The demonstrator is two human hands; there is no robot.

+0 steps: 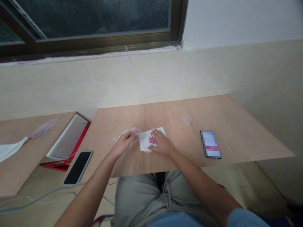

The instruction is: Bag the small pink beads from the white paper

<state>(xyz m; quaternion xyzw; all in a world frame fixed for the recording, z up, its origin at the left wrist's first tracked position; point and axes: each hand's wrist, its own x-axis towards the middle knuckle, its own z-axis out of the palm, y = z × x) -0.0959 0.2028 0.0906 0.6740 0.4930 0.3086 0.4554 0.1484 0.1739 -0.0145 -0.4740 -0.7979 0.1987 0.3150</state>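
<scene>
Grey-trousered lap below; our left hand (125, 141) pinches a clear bag (129, 131) — right fingertips (157, 136) press pink beads (152, 140) still heaped on white paper (148, 142), unbagged.

On the wooden bench (213, 107) lie a black phone (78, 167) at the left edge, a blurred card (210, 144) to the right and a small clear packet (187, 119) farther back, while a red-and-white box (67, 142) sits between it and a 2nd bench (21, 164) under the dark window (90, 19).
</scene>
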